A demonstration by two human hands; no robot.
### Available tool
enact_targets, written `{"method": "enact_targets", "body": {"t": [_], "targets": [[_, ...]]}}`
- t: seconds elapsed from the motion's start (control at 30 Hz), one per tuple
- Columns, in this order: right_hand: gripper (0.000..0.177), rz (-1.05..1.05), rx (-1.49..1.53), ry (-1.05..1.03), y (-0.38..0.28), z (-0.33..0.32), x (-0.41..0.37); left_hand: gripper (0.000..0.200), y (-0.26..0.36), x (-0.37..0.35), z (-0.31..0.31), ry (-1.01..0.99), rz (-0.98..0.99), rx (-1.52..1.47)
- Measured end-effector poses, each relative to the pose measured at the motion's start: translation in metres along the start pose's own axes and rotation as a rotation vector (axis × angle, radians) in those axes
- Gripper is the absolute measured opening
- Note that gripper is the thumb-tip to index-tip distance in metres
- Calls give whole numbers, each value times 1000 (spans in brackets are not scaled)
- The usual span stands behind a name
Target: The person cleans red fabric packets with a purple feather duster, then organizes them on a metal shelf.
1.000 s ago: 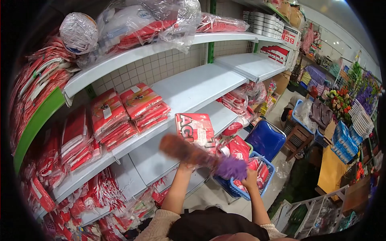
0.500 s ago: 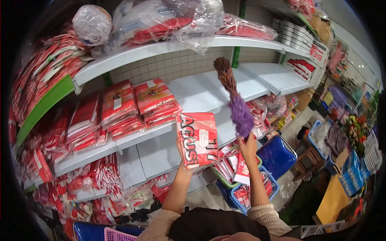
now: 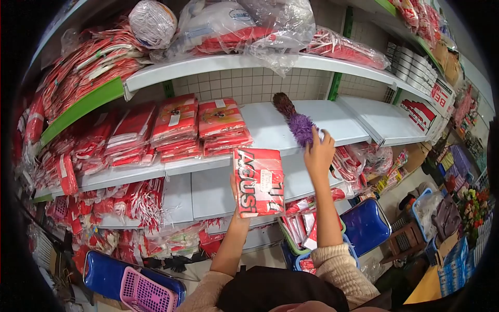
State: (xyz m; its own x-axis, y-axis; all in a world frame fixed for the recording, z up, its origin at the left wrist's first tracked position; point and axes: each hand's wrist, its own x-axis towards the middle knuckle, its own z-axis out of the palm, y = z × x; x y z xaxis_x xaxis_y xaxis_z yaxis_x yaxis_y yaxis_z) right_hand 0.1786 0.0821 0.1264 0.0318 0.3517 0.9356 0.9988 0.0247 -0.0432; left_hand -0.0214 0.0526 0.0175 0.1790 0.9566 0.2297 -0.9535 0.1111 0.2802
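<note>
My left hand (image 3: pixel 235 188) grips a stack of red plastic-wrapped packets (image 3: pixel 260 192) by its left side, most of the fingers hidden beneath it. The top packet has large black lettering and a small white label. My right hand (image 3: pixel 318 154) is closed round the near end of a fluffy duster (image 3: pixel 301 127), purple near the hand and brown at the far end. The duster reaches over the middle shelf (image 3: pixel 260 117), and its brown tip lies at or just above the shelf surface. Left of it on that shelf stand piles of red packets (image 3: pixel 223 122).
Bagged goods (image 3: pixel 223 31) fill the top shelf, and red-and-white items crowd the lower shelves. A printed carton (image 3: pixel 416 114) stands at the right. Below are a blue stool (image 3: pixel 366 226), a green basket (image 3: pixel 291 247) and a pink basket (image 3: pixel 148 291).
My right hand has moved up and forward, bringing the duster from upright in the air down over the middle shelf. The left hand still holds the packets; the view has shifted slightly.
</note>
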Motion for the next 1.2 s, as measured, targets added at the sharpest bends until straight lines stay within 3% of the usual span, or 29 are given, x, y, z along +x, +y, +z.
{"method": "enact_targets", "body": {"t": [0.07, 0.2, 0.43, 0.67, 0.7, 0.83, 1.03, 1.1, 1.2], "targets": [[36, -9, 292, 75, -25, -16, -16, 46, -4, -2, 5, 3, 11, 16], [38, 181, 811, -472, -85, -62, -56, 46, -23, -8, 13, 9, 4, 64], [54, 112, 653, -636, -82, -84, -70, 46, -67, -14, 14, 52, -20, 250], [36, 227, 937, -480, -28, -93, -60, 48, -75, -4, 28, 102, 178, 568], [33, 233, 958, -373, -21, -90, -61, 49, -73, -2, 24, 74, 145, 496], [35, 452, 949, -313, 5, -77, -74, 52, -51, 8, -8, -3, -124, 286], [34, 878, 1199, -281, 20, -51, -106, 44, -40, 6, -10, -113, -116, 335], [32, 1010, 1265, -287, 17, -50, -113, 45, -39, -1, -2, -69, -82, 435], [33, 1032, 1205, -363, 19, -30, -131, 44, -41, -9, 17, 62, -23, 578]]}}
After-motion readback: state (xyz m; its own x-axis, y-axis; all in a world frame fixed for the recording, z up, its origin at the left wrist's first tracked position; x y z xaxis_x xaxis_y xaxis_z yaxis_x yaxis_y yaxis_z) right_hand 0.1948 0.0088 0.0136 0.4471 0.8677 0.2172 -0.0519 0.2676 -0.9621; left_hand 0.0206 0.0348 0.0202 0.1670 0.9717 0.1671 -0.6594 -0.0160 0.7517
